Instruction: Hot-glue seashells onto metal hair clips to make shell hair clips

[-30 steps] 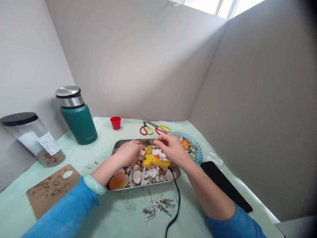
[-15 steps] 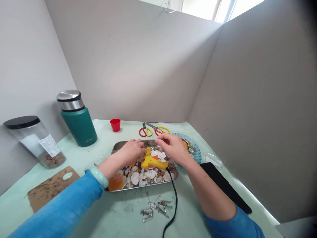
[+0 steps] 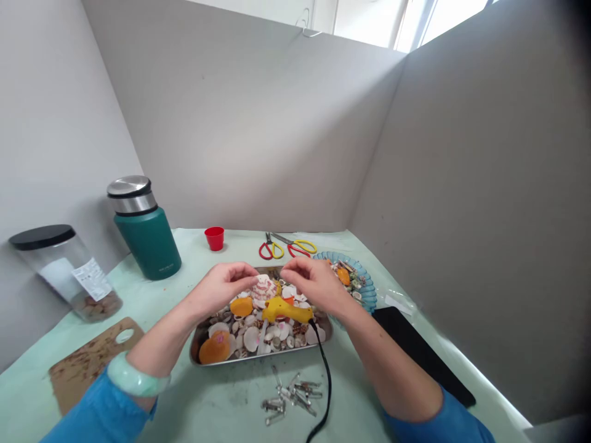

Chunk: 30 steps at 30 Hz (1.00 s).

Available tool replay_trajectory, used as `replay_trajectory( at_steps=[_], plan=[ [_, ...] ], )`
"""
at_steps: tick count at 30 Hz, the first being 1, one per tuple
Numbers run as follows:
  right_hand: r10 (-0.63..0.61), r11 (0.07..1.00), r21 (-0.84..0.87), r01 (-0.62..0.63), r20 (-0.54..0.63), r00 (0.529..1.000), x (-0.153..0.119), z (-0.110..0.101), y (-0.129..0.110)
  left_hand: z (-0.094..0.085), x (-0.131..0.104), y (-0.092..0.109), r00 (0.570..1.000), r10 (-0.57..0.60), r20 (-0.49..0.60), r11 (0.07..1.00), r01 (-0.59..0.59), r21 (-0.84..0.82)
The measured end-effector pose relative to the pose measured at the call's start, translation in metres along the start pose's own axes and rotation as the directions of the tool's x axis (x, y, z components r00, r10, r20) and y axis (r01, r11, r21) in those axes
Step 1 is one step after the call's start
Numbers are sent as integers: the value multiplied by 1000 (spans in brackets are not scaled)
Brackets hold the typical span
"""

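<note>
Over the left back part of a metal tray of shells, my left hand pinches a reddish-white ribbed shell between thumb and fingers. My right hand is above the tray's back right, its thumb and fingertips drawn together; what they hold, if anything, is too small to make out. Between and in front of the hands, a yellow glue gun lies on the shells, its black cord running over the front edge. Orange shells lie at the tray's left.
A blue plate of shells stands at right, beside a black mat. Metal clips lie in front. Scissors and a red cup are behind. A green bottle, jar and brown board are at left.
My left hand has drawn back and turned, and the ribbed shell now shows at its fingertips. My right hand has shifted slightly left. The view has tilted a little.
</note>
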State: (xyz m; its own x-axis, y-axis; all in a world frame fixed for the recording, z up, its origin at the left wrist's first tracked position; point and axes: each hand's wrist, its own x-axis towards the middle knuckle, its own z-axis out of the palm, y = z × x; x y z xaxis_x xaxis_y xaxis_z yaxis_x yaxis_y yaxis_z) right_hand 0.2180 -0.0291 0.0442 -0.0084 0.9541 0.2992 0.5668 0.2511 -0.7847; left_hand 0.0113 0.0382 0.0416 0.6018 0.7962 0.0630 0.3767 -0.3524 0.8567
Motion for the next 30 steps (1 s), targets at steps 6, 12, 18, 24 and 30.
replay_trajectory(
  at_steps=[6, 12, 18, 24, 30],
  plan=[
    [40, 997, 57, -48, 134, 990, -5, 18, -3, 13, -6, 2, 994, -103, -29, 957, 91, -275],
    [135, 975, 157, -158, 151, 979, -4, 24, 5, 13, -4, -1, 993, -118, 15, 919, 115, -378],
    [114, 990, 64, -123, 129, 985, -3, 27, 13, 2, 1, -15, 990, -129, -57, 992, 129, -2],
    [102, 994, -29, -101, 64, 993, -1, 17, 9, 0, 7, -36, 988, -123, 95, 863, 59, 503],
    [76, 986, -156, -62, 86, 993, -2, 12, 5, 2, 0, -26, 994, -96, 56, 785, 42, 618]
  ],
)
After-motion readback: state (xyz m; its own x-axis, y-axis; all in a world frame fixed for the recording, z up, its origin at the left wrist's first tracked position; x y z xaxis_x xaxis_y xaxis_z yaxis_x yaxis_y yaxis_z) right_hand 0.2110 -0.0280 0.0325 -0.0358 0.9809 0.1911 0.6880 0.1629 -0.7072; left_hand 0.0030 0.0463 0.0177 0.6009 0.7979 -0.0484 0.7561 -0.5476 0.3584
